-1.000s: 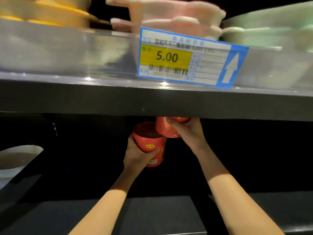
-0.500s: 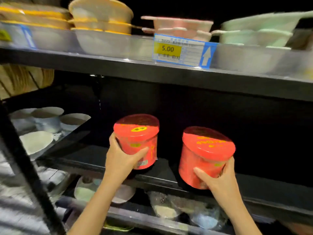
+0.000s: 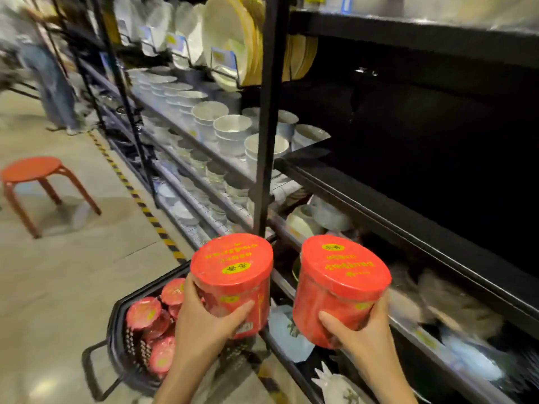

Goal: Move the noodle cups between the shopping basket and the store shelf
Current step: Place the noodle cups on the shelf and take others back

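Each hand, left hand [image 3: 201, 330] and right hand [image 3: 358, 336], grasps a red cylindrical noodle cup [image 3: 233, 275] [image 3: 341, 287]. Lower both upright into the black plastic shopping basket [image 3: 116, 322], beside the cups [image 3: 151, 322] along its far edge.

Your left hand [image 3: 201, 325] and right hand [image 3: 361, 336] each grip a round red noodle cup, one on the left [image 3: 233, 275] and one on the right [image 3: 341, 284], wrapped in glossy, crinkled clear film. The black shopping basket [image 3: 116, 325] looks like perforated plastic. You face a black store shelf [image 3: 408, 205] of matt metal, beside glazed white ceramic bowls [image 3: 233, 129]. The round red stool [image 3: 32, 170] looks smooth, on a polished, shiny grey floor [image 3: 58, 272].
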The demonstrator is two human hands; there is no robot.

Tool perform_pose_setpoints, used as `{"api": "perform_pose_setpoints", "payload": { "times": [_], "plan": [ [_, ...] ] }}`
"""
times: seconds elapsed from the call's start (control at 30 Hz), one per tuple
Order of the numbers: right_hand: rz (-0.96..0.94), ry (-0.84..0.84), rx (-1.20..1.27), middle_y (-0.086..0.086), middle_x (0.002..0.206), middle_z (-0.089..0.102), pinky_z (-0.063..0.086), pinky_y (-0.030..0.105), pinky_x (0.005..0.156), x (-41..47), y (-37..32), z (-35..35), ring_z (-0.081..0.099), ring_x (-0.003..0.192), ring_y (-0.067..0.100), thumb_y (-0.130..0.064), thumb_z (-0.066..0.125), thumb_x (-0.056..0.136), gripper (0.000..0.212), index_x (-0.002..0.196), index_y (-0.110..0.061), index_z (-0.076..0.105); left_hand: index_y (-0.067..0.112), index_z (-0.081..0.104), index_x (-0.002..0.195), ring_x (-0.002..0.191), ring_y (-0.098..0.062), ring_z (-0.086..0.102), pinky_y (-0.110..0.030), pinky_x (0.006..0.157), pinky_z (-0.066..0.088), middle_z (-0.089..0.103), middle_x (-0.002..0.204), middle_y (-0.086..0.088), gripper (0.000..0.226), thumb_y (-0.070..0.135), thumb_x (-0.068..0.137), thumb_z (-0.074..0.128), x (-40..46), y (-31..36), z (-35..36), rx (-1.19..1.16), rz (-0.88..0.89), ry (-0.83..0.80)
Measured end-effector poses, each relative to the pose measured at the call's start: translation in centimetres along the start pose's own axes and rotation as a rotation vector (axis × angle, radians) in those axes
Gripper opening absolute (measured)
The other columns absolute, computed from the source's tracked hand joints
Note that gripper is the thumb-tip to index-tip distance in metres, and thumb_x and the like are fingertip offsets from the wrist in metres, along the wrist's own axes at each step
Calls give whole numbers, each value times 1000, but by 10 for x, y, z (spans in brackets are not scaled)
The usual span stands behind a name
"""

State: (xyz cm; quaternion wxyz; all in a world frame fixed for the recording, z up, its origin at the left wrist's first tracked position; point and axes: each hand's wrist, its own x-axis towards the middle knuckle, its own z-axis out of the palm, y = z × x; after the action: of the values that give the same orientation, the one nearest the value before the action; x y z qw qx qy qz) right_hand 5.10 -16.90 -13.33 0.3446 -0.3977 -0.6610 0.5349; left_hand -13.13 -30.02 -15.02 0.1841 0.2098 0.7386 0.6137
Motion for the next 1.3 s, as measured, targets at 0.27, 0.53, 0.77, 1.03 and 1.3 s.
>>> {"api": "perform_pose_setpoints", "payload": {
  "times": [0.27,0.53,0.77,1.03,1.3],
  "plan": [
    [72,-327,-32,-1,129,49,41,38,100,20,23,137,51,115,19,-23,91,46,119,144,-25,23,24,35,134,104,-21,56,-35,91,44,56,112,1,126,58,19,71,-9,-82,-109,61,-254,335],
    [194,-470,-163,0,133,47,38,31,95,65,70,242,49,116,18,-37,85,37,125,144,-26,21,24,33,137,104,-22,58,-36,87,47,59,118,-2,130,60,19,73,40,-146,-151,84,-427,439],
    [324,-534,-268,4,131,49,42,41,100,119,129,297,51,116,22,-26,92,48,120,145,-23,21,36,31,133,100,-14,57,-34,87,47,57,109,11,121,62,24,76,106,-198,-146,79,-560,442],
    [444,-585,-439,1,120,57,46,44,95,208,227,341,57,108,23,-48,82,26,125,137,-27,28,30,30,136,106,-15,56,-35,92,47,56,116,8,121,67,29,71,196,-283,-104,124,-706,484],
    [530,-691,-596,4,135,47,39,36,97,275,328,370,50,118,23,-59,77,23,139,145,-28,17,32,25,138,103,-7,47,-27,87,39,48,112,16,123,69,30,68,258,-370,-48,78,-772,510]
  ]
}}
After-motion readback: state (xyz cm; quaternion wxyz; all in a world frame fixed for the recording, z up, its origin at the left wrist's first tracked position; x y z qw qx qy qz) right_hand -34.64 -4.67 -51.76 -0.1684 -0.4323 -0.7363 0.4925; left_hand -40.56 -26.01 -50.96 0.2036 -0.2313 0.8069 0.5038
